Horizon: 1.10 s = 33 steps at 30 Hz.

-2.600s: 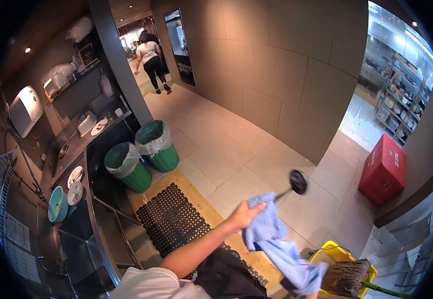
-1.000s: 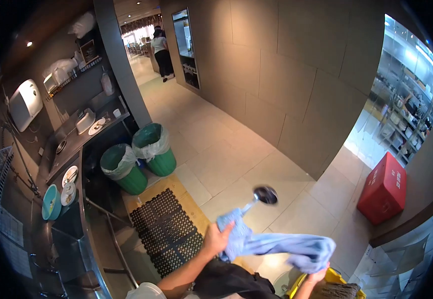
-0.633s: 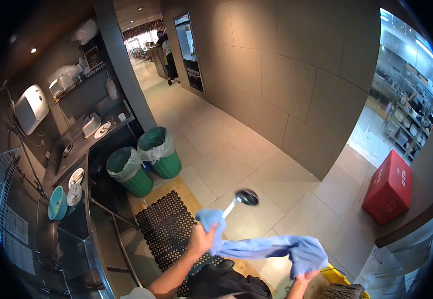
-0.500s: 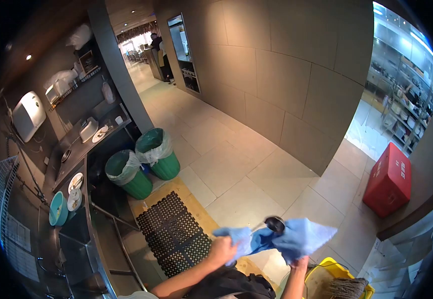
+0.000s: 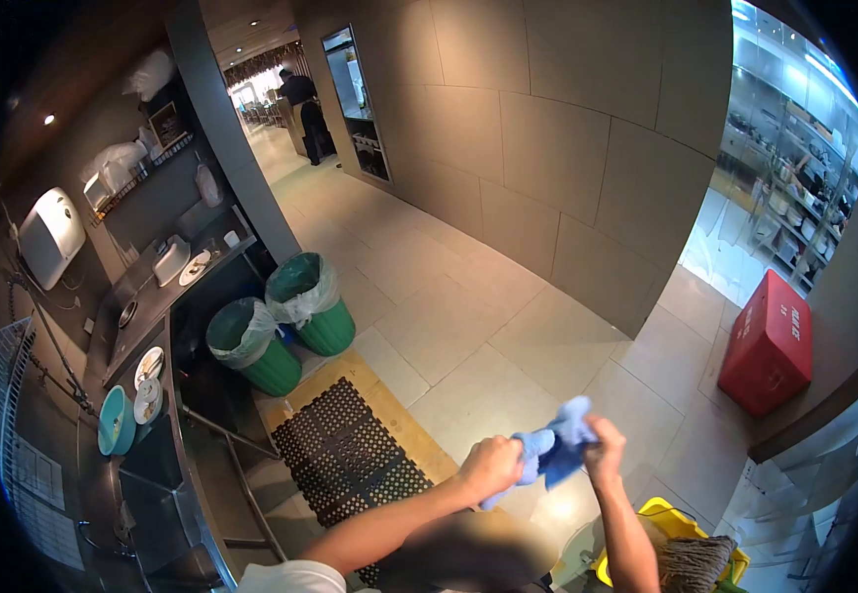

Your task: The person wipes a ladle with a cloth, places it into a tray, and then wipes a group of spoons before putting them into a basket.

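A light-blue cloth (image 5: 569,425) is bunched and stretched between my two hands in front of me, above the tiled floor. My left hand (image 5: 493,467) is closed around its left end. The fingers of my right hand (image 5: 604,450) grip the opposite end, a little higher. Darker blue folds show between the hands; whether anything is wrapped inside is hidden. Below my hands, a dark blurred shape (image 5: 468,553) covers part of the view, and I cannot make out what it is.
A yellow bucket (image 5: 662,512) with a mop head (image 5: 697,558) stands close at lower right. Green bins (image 5: 330,331) and a black rubber mat (image 5: 345,445) lie left of centre, beside a metal sink counter (image 5: 167,435). A red box (image 5: 770,346) sits right. A person (image 5: 305,114) stands far off.
The spread cloth is now bunched tighter, and the dark round object seen at it no longer shows. Both hands have moved up, the left also rightward. The distant person has shifted.
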Motion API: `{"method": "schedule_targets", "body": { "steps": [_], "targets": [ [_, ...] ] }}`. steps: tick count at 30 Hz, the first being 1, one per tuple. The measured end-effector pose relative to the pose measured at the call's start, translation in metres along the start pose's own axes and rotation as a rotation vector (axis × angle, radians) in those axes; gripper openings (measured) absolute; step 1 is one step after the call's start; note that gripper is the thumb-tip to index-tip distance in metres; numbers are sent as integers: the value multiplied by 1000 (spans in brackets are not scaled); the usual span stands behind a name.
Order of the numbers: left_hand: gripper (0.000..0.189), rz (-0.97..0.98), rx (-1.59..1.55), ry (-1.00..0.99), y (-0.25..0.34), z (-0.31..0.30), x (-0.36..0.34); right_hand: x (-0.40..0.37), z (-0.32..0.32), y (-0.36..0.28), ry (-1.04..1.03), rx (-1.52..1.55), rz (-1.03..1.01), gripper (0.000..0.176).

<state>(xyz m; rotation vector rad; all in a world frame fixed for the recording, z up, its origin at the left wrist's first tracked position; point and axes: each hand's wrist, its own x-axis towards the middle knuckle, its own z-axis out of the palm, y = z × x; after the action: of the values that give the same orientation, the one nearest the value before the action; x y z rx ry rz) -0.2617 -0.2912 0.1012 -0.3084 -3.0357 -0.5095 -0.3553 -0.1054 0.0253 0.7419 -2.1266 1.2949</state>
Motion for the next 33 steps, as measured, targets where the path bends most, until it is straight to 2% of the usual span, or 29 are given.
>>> {"method": "schedule_targets", "body": {
  "steps": [1,3,4,6,7,8,10,11,12,14,15,16,17,18,20,21,22,24,26,28,29,31,32,33],
  "targets": [
    [19,-95,-270,30,-12,18,5,6,-1,-2,0,-3,2,28],
    [31,-266,-724,28,-10,24,8,13,-4,-19,390,-37,167,28],
    [31,-265,-729,22,-5,31,10,11,7,-21,596,202,376,21],
    [31,-283,-1111,24,8,49,14,10,20,-17,893,514,411,14],
    [32,-312,-1059,12,9,65,16,5,37,-15,975,631,427,17],
    [32,-315,-1063,7,7,74,13,-15,45,7,1052,1061,979,20],
    [36,-350,-708,-49,1,80,15,-48,63,52,854,1235,1168,21],
    [38,-348,-595,-88,-3,76,16,-49,53,34,801,1164,1302,23],
    [38,-346,-597,-80,-6,66,17,-45,38,12,668,1131,1256,26],
    [32,-170,-402,-23,-10,47,14,-71,34,35,652,584,914,24],
    [21,-90,-313,-9,-15,44,15,-65,21,28,459,360,771,21],
    [21,-88,-317,-13,-18,41,17,-58,5,21,270,143,620,18],
    [20,3,-240,19,-21,35,21,-36,1,-4,243,-103,540,7],
    [19,94,-163,50,-23,28,23,-34,-2,-4,248,-106,540,7],
    [15,144,-109,54,-25,17,27,-27,-8,-4,-16,-563,378,9],
    [14,153,-67,56,-25,14,32,-14,-9,-9,-22,-463,239,9],
    [13,159,-26,55,-25,13,36,-11,-6,-12,-17,-464,239,9],
    [13,175,9,42,-25,7,40,-2,-1,-15,-237,-690,483,9],
    [11,133,-34,23,-23,5,41,5,0,-8,-269,-685,479,10],
    [12,101,-69,63,-26,10,41,10,4,-4,-162,-669,302,10],
    [13,71,-136,74,-26,8,40,10,4,4,-165,-670,296,10],
    [18,-5,-298,69,-35,9,43,10,2,25,-115,-547,143,20],
    [18,-12,-299,73,-40,10,45,18,3,18,-120,-544,138,20],
    [22,-65,-400,109,-44,11,45,29,4,5,-4,-396,120,25]
  ]
}}
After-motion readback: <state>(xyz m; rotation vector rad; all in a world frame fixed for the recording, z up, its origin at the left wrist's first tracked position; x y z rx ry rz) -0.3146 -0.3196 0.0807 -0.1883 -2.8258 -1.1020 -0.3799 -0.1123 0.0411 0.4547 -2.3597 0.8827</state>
